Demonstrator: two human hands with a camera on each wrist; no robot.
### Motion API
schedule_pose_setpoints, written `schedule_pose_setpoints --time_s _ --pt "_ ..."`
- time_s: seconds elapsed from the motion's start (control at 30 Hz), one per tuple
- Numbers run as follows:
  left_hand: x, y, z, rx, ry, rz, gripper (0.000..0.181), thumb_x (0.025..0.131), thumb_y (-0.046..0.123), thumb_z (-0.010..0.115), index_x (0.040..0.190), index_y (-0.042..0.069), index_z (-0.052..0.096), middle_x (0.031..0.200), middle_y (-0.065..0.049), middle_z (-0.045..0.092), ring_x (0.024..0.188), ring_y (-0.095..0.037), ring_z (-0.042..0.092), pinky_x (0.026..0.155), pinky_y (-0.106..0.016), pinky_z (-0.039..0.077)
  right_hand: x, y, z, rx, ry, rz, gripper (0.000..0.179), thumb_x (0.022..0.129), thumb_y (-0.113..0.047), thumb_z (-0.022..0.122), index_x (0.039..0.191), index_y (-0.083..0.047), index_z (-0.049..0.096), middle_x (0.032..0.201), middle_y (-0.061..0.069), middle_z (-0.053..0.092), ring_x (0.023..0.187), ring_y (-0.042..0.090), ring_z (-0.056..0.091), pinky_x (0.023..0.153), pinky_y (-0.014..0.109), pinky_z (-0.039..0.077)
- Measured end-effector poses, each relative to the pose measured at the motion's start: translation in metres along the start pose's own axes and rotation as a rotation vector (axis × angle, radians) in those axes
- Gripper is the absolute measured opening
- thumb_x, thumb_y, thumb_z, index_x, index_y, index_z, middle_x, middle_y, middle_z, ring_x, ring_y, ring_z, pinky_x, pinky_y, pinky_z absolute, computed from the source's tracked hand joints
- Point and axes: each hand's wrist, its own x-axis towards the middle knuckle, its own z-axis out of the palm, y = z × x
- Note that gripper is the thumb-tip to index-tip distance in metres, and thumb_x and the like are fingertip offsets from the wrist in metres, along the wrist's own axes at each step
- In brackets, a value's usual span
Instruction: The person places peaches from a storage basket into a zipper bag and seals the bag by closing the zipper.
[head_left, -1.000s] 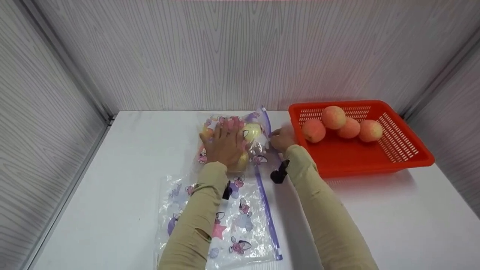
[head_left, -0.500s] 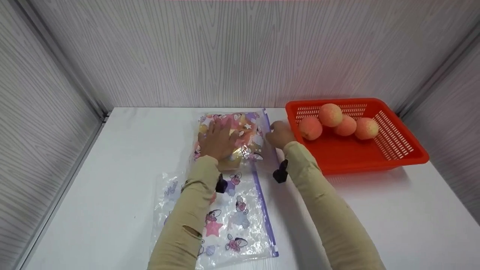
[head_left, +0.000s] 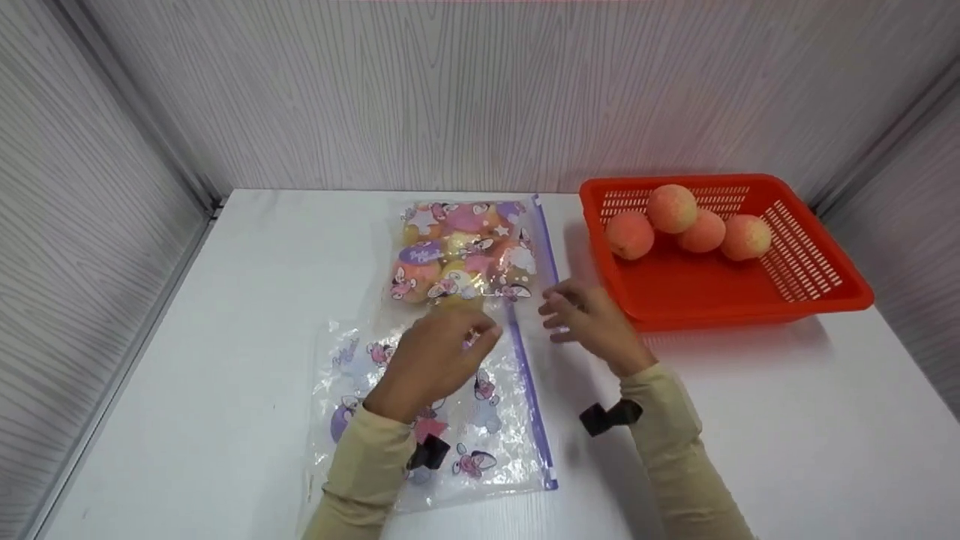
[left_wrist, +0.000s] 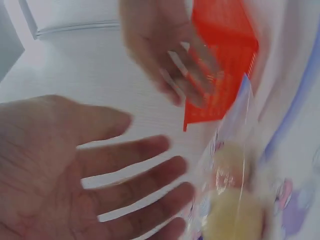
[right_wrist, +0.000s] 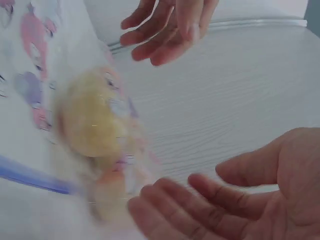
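Observation:
My left hand (head_left: 436, 361) hovers over the upper part of a flat printed zip bag (head_left: 495, 461), its fingers loose and holding nothing. In the left wrist view that palm (left_wrist: 40, 170) shows spread, straight fingers. Behind it lies a second zip bag (head_left: 465, 251), plump with several round yellow and orange-pink fruits (right_wrist: 92, 117). My right hand (head_left: 592, 322) is raised between the filled bag's purple zip edge (head_left: 550, 240) and the basket, fingers loosely bent around nothing. Both bags carry pink and purple cartoon prints, and their purple zip strips face right.
A red plastic basket (head_left: 720, 307) with slotted sides stands at the right, with several peaches (head_left: 673, 209) grouped toward its back left. The white table (head_left: 225, 330) ends at a wood-grain back wall (head_left: 420, 97), with side panels left and right.
The left hand has lifted off the filled bag and drawn back over the flat bag. The right hand has left the zip edge, moving back and slightly right, its fingers loosened.

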Motion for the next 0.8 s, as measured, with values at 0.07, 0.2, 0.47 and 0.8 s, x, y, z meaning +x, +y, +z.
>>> schedule_pose_setpoints --time_s 0.07,0.2,0.47,0.8 --pt "-0.003 0.002 0.011 0.002 -0.049 -0.003 0.024 0.103 0.025 0.059 0.111 0.01 0.076 0.111 -0.004 0.073 0.105 -0.024 0.067 0.088 -0.044 0.055 -0.005 0.015 0.008 0.082 -0.025 0.067 0.035 0.105 -0.012 0.048 0.132 0.01 0.048 0.127 0.032 0.057 0.113 0.045 0.061 0.095 0.048 0.056" --pt "0.005 0.003 0.036 0.034 -0.132 -0.034 0.025 0.103 0.018 0.057 0.116 0.004 0.074 0.114 -0.011 0.072 0.11 -0.031 0.066 0.094 -0.047 0.053 -0.007 0.035 0.02 0.184 -0.026 0.152 0.04 0.102 -0.01 0.048 0.137 0.009 0.045 0.134 0.03 0.053 0.116 0.045 0.059 0.1 0.051 0.052" --pt "0.018 0.0 0.062 0.126 -0.276 -0.077 0.017 0.1 0.01 0.057 0.1 0.0 0.071 0.094 -0.017 0.071 0.092 -0.037 0.069 0.082 -0.051 0.055 -0.004 0.045 0.024 0.327 -0.023 0.24 0.045 0.101 -0.012 0.051 0.142 0.005 0.044 0.138 0.027 0.055 0.124 0.041 0.058 0.109 0.052 0.044" --pt "0.018 -0.003 0.059 0.124 -0.347 -0.094 0.016 0.097 0.006 0.059 0.083 0.003 0.065 0.078 -0.011 0.063 0.078 -0.031 0.062 0.074 -0.048 0.053 -0.001 0.05 0.029 0.36 -0.05 0.227 0.041 0.1 -0.008 0.05 0.138 0.008 0.045 0.127 0.026 0.062 0.109 0.035 0.065 0.102 0.046 0.051"
